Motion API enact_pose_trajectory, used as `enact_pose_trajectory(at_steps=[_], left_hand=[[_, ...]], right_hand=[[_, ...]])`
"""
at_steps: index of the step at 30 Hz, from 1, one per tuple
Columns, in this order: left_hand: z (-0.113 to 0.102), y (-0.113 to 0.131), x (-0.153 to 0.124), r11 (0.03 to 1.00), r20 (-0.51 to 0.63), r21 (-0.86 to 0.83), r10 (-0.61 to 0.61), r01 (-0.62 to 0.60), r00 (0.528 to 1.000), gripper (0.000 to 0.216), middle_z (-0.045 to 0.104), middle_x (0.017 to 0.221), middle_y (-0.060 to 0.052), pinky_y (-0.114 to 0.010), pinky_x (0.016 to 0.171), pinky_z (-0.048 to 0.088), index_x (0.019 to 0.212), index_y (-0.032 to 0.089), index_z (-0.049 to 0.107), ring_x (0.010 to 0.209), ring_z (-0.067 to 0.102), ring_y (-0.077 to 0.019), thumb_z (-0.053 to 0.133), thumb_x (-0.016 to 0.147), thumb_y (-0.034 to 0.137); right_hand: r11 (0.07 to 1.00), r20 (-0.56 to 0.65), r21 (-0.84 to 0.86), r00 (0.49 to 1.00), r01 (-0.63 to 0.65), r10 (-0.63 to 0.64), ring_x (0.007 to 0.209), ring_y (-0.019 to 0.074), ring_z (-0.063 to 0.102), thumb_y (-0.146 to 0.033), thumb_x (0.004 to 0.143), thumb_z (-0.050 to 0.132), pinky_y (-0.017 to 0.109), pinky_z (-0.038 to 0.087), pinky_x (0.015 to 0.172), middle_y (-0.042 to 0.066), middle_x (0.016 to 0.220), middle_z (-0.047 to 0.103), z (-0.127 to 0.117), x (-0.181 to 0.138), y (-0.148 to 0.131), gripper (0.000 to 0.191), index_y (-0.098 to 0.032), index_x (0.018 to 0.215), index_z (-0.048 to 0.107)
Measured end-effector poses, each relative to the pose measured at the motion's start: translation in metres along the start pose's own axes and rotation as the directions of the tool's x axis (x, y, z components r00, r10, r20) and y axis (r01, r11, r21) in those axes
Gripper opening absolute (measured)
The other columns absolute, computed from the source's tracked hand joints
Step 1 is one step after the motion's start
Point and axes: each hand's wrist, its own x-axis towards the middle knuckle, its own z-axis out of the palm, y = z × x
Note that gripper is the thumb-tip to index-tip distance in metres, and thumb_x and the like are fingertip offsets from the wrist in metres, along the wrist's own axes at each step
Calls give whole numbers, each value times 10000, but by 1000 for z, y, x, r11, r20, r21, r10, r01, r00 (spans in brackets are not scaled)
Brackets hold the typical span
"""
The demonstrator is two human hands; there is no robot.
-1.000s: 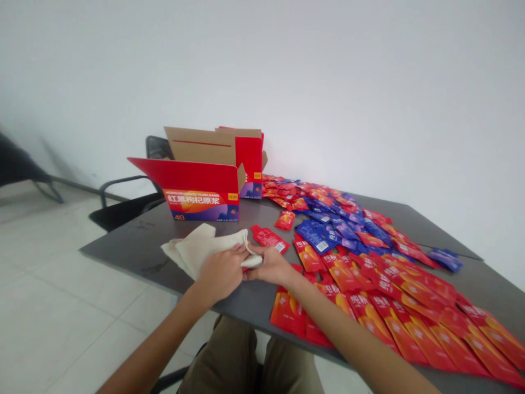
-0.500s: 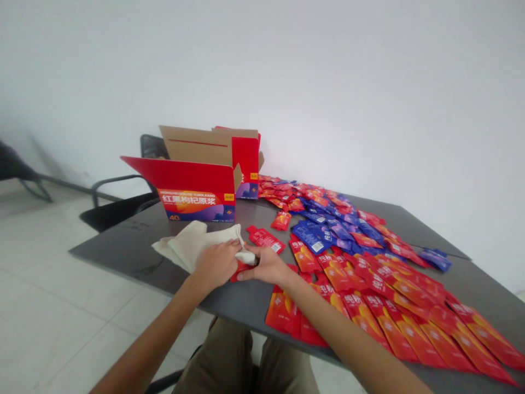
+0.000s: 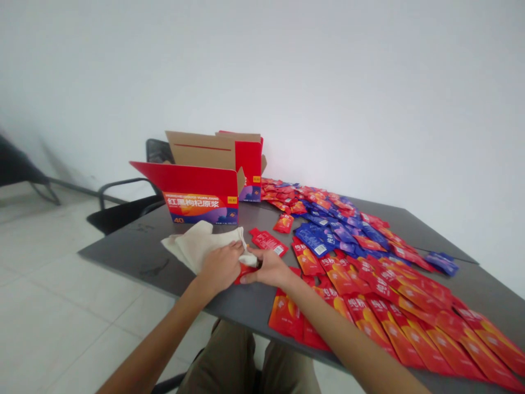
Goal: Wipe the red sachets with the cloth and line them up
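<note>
My left hand [image 3: 223,265] is closed on a cream cloth [image 3: 197,244], pressing its right end against a red pouch [image 3: 245,271]. From the other side, my right hand [image 3: 268,268] pinches that pouch, thumb toward me and fingers behind. Most of the pouch is hidden by the hands and cloth. Just beyond my right hand lies a red pouch with a barcode [image 3: 268,241], and a smaller-looking red pouch [image 3: 284,222] rests behind it. Rows of red pouches [image 3: 365,317] lie to the right, partly under my right forearm.
Two open red cartons [image 3: 200,205] stand at the back left of the dark table [image 3: 123,241]. A heap of blue pouches [image 3: 315,238] and red ones spreads along the back toward the right. A black chair [image 3: 123,210] stands beyond the table's left edge.
The whole view has shifted slightly, so everything sits a little further right and lower. Both hands keep nearly the same hold on the cloth and pouch.
</note>
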Motion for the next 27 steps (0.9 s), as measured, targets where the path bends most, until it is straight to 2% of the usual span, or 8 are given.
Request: enact_pose_trajectory(at_steps=[5,8,11,13,18,24,27], left_hand=[[4,9,-22,991,-19,-26,133,-133,991,547,541,1393,-95,-300,1106,347,1323,156,518,1324,455,-168,408,796,59],[1,4,-12,998,2,-15,66,-66,998,511,563,1371,-90,-333,1063,400,1284,189,551,1275,512,-189,404,809,73],[-3,-2,3,1000,14,9,-14,14,1000,481,590,1332,-125,-373,1011,446,1236,162,585,1217,565,-222,371,815,67],[-2,-1,3,1000,16,13,0,0,1000,492,577,1345,-137,-359,1028,431,1249,138,575,1241,545,-217,382,803,63],[0,7,-17,988,-10,-40,151,-151,988,534,551,1385,-86,-299,1108,341,1313,174,528,1314,466,-162,412,803,67],[-6,3,1,999,38,11,-32,31,999,466,590,1333,-119,-371,1002,450,1232,181,586,1206,573,-228,384,826,73],[-4,7,-6,999,33,-8,43,-42,999,486,570,1359,-112,-333,1068,389,1260,166,564,1279,508,-197,414,807,72]], right_hand=[[1000,7,17,1000,7,-7,735,154,606,-150,497,813,299,493,761,-15,855,690,2,2,6,496,-152,976,688],[1000,0,-15,1000,4,-4,747,154,606,-187,513,823,298,486,776,-15,869,688,1,1,5,528,-159,1023,689],[1000,-3,-16,1000,5,-5,806,162,609,-236,507,841,303,477,833,-25,883,684,-1,0,0,506,-160,986,697],[1000,7,-1,1000,-2,2,809,162,611,-231,511,836,304,482,833,-28,879,688,-1,-1,-2,464,-161,948,696],[999,8,38,1000,-9,9,723,143,611,-154,509,813,281,493,742,-16,863,703,1,0,0,487,-158,980,692],[1000,4,22,1000,1,-1,783,159,609,-230,504,841,303,486,814,-26,870,690,-1,1,3,498,-160,975,695],[999,15,42,1000,-3,2,764,153,603,-190,523,818,304,485,803,-28,855,684,0,0,1,447,-162,951,691]])
